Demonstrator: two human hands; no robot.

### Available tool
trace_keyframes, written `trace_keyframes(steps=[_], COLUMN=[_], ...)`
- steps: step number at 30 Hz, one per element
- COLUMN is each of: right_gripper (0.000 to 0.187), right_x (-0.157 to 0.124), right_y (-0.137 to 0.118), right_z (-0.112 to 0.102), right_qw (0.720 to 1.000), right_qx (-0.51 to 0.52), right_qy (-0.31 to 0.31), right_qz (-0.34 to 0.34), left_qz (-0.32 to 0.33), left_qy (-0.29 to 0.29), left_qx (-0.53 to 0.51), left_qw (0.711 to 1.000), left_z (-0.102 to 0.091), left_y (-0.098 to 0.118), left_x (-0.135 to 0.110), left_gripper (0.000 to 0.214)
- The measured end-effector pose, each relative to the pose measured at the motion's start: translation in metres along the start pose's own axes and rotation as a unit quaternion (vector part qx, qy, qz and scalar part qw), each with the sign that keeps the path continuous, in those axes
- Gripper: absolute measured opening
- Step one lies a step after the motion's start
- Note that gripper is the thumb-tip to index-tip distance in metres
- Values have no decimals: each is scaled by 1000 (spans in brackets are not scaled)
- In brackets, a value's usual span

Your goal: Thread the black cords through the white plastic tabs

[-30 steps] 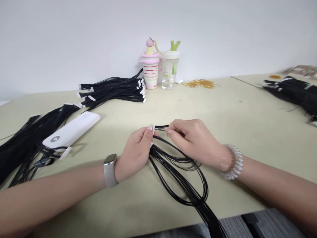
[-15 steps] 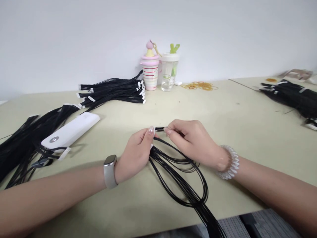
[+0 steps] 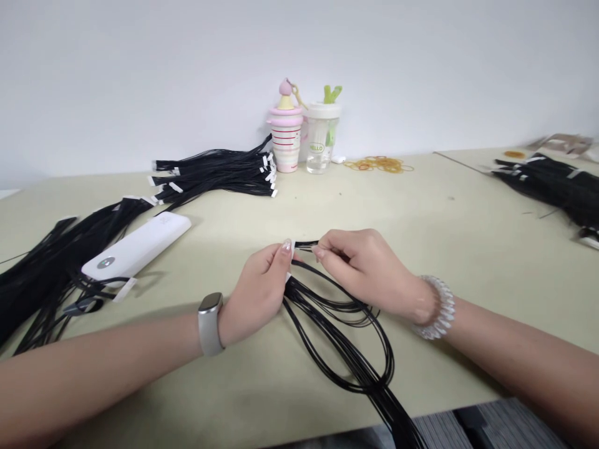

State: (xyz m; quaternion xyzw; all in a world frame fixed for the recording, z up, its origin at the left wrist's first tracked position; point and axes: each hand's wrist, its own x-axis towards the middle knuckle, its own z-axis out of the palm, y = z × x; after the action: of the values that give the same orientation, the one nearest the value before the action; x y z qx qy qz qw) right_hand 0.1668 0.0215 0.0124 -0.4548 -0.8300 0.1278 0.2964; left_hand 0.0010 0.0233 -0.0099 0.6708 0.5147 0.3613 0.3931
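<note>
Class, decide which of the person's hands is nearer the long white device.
Left. The left hand is to the right of the white device; the right hand is farther right, beyond the left.

Wires [image 3: 381,391] look glossy; the tabletop [image 3: 477,249] looks matt.

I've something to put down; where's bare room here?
Mostly bare: between the right hand, the loose yellow bands and the black wire bundle at far right. Smaller: between the left hand and the white oblong device. Crowded: far left, with spread black wires; between the forearms, with looped black cables.
</note>
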Motion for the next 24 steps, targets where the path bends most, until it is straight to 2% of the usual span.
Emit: trace_keyframes(steps=[6,10,13,20,22,24], right_gripper=[22,19,20,25,23,23], right_x=[1,2,2,2,3,3], right_y=[2,2,1,4,7,8], right_z=[2,2,4,10,6,-2], right_qw=[1000,1000,999,993,989,984], right_qx=[8,3,-27,-106,-135,-166], right_qy=[9,-19,-36,-32,-23,16], right_qz=[-2,5,-4,-45,-52,-67], left_qz=[-5,8,25,45,32,9], left_qy=[-12,-9,-16,-29,-31,-16], left_qx=[1,9,11,9,11,9], left_qw=[1000,1000,999,999,999,1000], left_z=[0,0,0,0,0,0], left_y=[0,-2,-2,1,0,-1], left_x=[1,1,0,1,2,3], left_gripper=[35,34,34,37,37,36])
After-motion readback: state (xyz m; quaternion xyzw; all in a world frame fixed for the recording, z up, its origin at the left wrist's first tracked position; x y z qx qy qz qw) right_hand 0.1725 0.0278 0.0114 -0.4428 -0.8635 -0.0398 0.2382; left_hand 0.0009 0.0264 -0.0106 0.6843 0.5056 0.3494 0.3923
